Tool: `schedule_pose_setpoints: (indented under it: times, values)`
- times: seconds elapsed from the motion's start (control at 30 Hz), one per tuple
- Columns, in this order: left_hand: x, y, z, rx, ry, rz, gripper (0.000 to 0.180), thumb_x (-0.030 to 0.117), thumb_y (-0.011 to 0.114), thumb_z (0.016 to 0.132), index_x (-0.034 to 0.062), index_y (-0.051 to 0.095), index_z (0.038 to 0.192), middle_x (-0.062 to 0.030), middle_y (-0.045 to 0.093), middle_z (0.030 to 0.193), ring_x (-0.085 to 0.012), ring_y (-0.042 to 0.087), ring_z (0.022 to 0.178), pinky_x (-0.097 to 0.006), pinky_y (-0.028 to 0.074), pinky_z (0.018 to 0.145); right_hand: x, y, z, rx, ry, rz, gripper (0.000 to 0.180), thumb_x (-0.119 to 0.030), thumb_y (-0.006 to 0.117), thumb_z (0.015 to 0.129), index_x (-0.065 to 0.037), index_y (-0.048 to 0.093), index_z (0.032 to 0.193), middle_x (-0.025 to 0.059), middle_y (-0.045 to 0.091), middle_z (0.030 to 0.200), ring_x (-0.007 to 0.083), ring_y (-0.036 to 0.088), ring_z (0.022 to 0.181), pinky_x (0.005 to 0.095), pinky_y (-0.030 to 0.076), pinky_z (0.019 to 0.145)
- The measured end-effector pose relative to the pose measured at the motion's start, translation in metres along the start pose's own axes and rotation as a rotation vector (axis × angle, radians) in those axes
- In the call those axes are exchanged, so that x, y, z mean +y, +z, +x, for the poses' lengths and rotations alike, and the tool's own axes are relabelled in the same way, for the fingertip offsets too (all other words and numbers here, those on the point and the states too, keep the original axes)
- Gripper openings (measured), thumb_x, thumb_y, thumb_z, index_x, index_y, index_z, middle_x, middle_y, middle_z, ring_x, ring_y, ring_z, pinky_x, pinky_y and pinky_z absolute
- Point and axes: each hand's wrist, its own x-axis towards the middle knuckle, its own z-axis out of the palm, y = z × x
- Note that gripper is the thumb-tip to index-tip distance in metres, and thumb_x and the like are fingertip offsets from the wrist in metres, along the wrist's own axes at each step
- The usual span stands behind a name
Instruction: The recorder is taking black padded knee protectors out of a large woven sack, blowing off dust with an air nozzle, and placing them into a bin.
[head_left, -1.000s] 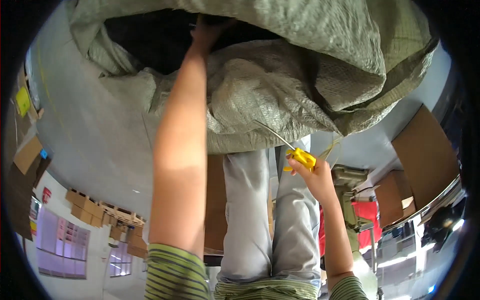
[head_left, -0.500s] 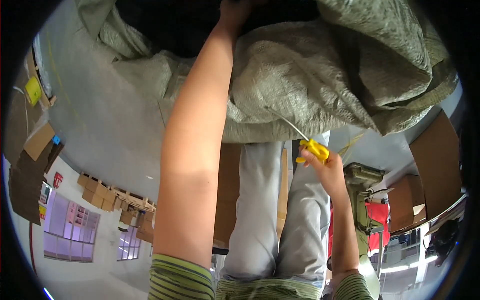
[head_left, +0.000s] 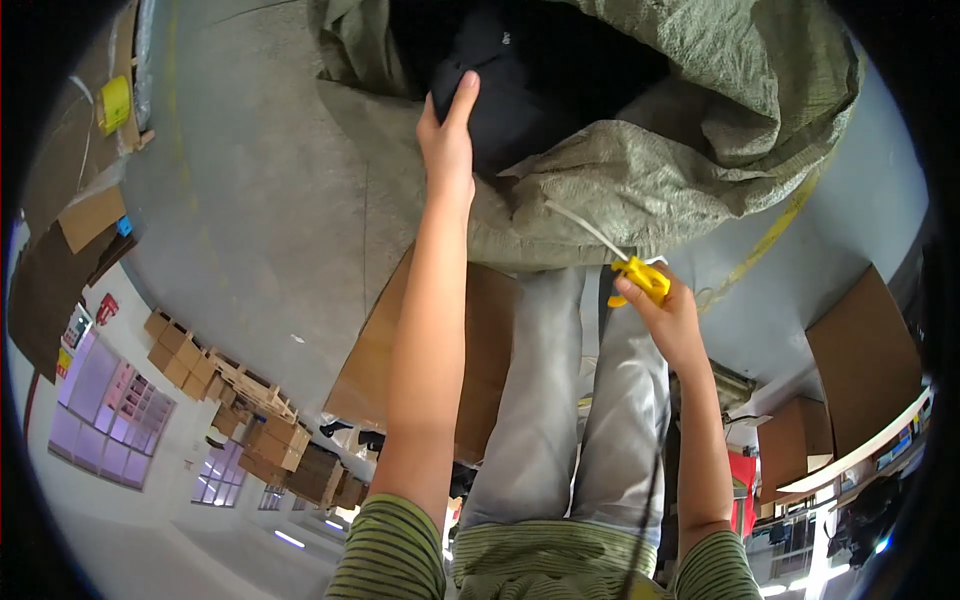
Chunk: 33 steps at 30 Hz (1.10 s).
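Observation:
My left hand [head_left: 450, 140] is closed on a black cloth item [head_left: 490, 100], the thumb on top and most fingers hidden beneath it. The cloth bears a small pale mark and lies at the mouth of a large grey-green woven sack [head_left: 620, 190]. More black material [head_left: 590, 50] fills the sack, its shapes lost in the dark. In my right hand [head_left: 670, 315], lower and to the right, is a yellow-handled tool [head_left: 642, 282] with a thin, pale, slightly curved shaft. The shaft points up and left in front of the sack's near edge; its exact kind I cannot make out.
Cardboard [head_left: 490, 350] lies by my legs, below the sack. A large brown cardboard sheet [head_left: 865, 365] and a box [head_left: 797, 445] stand at the right. Stacked cartons [head_left: 180, 355] line the left wall. A yellow line [head_left: 780, 230] marks the grey floor.
My left hand has come back toward me from deep in the sack, and black cloth now shows in it. The right hand keeps the yellow-handled tool, nearly in place. The view has shifted.

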Motion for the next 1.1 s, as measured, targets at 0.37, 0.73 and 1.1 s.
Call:
schedule_pose_setpoints:
  times: [0.37, 0.73, 1.1]
  values:
    - [0.036, -0.054, -0.02, 0.216, 0.087, -0.398, 0.062, 0.03, 0.072, 0.077, -0.0014, 0.046, 0.124, -0.0115, 0.052, 0.121, -0.0205, 0.051, 0.11, -0.034, 0.043, 0.093, -0.052, 0.009, -0.004, -0.023, 0.009, 0.149, 0.035, -0.033, 0.067, 0.083, 0.0, 0.059, 0.073, -0.0004, 0.053, 0.057, 0.0073, 0.049, 0.048, 0.0232, 0.039, 0.045]
    - [0.021, -0.155, -0.1, 0.18, -0.177, -0.178, 0.064, 0.046, 0.068, 0.078, -0.004, 0.052, 0.115, -0.0125, 0.057, 0.112, -0.0207, 0.056, 0.1, -0.033, 0.046, 0.085, -0.086, 0.019, -0.006, -0.294, 0.016, -0.198, 0.044, -0.043, 0.067, 0.079, -0.002, 0.055, 0.066, -0.0001, 0.049, 0.05, 0.0077, 0.048, 0.043, 0.0243, 0.038, 0.041]
    - [-0.033, -0.181, -0.163, 0.559, -0.571, -0.982, 0.036, 0.04, 0.049, 0.086, 0.0158, 0.061, 0.11, -0.0066, 0.063, 0.11, -0.024, 0.058, 0.102, -0.043, 0.048, 0.086, -0.077, 0.054, -0.055, -0.35, -0.002, -0.228, 0.038, -0.041, 0.067, 0.079, -0.005, 0.06, 0.087, -0.0002, 0.049, 0.053, 0.0091, 0.047, 0.041, 0.0245, 0.038, 0.039]
